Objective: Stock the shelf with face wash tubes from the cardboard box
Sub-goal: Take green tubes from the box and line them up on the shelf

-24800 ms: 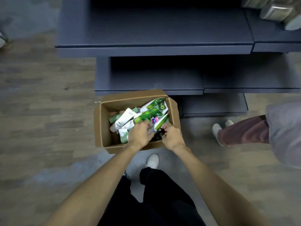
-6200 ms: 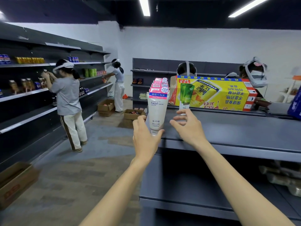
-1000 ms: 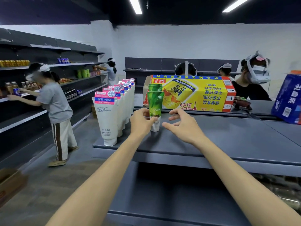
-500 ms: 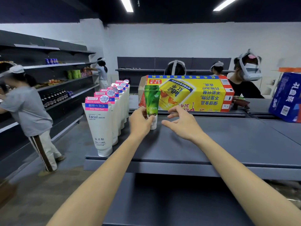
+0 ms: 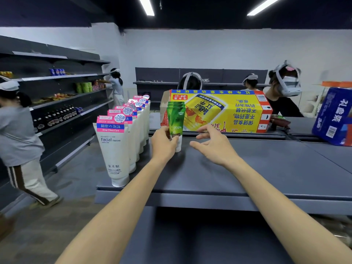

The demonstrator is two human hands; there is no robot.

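Note:
A row of green face wash tubes (image 5: 176,119) stands upright on the dark grey top shelf (image 5: 247,168). My left hand (image 5: 163,142) pinches the lower part of the front green tube. My right hand (image 5: 213,144) hovers just right of it, fingers spread, holding nothing. To the left, a line of several white facial cleanser tubes (image 5: 114,147) with pink and blue tops runs back along the shelf's left edge. The cardboard box of tubes is out of view.
A big yellow drinks carton (image 5: 224,111) lies behind the green tubes. A blue package (image 5: 333,115) sits at the right. A person in a grey shirt (image 5: 17,141) stands in the left aisle by wall shelves (image 5: 66,103); others stand behind the carton.
The view has shifted slightly closer and to the right. My left hand stays on the front green tube, my right hand stays open beside it. The person at left has moved further left.

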